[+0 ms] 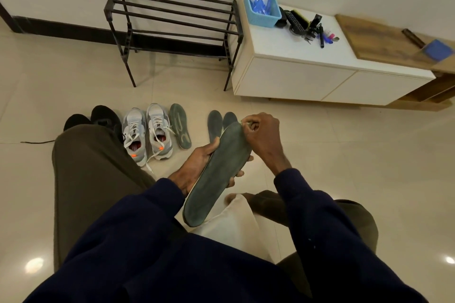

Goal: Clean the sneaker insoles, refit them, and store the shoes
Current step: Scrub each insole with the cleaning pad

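My left hand [197, 167] grips a long dark grey-green insole [218, 174] from underneath, holding it tilted over my lap. My right hand [261, 138] is closed at the insole's far tip, pinching something small and pale, likely a wipe or cloth, against it. On the floor stand two grey sneakers [147, 133] with white laces, side by side. One insole [181, 125] lies just right of them. Two more insoles [220, 123] lie further right, partly hidden behind the held one. A black pair of shoes [98, 118] sits left of the grey pair, partly behind my knee.
A black metal shoe rack [172, 27] stands against the wall beyond the shoes. To its right a low white cabinet [307, 69] carries a blue basket [262, 7], remotes and pens. A white cloth [234, 221] lies between my legs on the tiled floor.
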